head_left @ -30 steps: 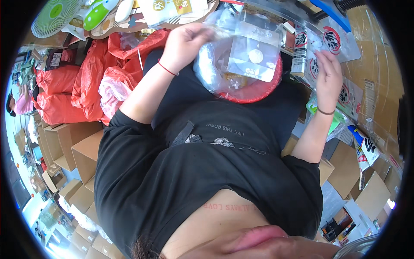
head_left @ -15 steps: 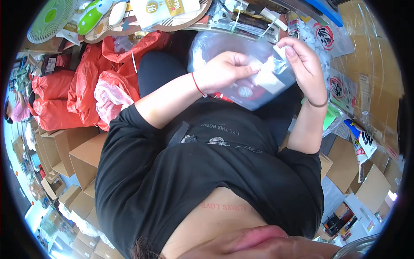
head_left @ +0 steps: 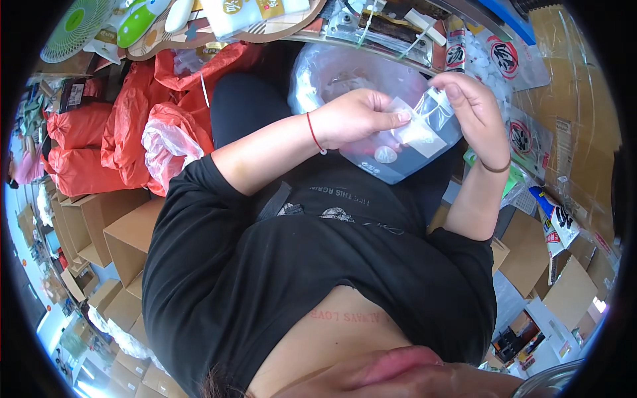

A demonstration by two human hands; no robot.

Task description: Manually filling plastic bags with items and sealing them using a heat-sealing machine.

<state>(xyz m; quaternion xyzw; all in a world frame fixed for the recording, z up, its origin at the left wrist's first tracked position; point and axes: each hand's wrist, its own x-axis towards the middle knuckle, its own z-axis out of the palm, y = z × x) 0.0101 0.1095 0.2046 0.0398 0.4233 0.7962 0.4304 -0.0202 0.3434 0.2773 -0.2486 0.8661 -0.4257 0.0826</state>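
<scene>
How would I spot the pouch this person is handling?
Find the black shirt, then look above it to the left hand and right hand. They hold the see-through pouch. Unlike the wrinkled clear plastic behind it, it looks flatter and bears a pale round mark.

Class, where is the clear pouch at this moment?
In the head view, the clear pouch is right of centre, in the upper half, between the left hand and right hand.

left grip (head_left: 358, 119): thumb-pinched | right grip (head_left: 472, 114): curled | forearms (head_left: 272, 147): bare
</scene>
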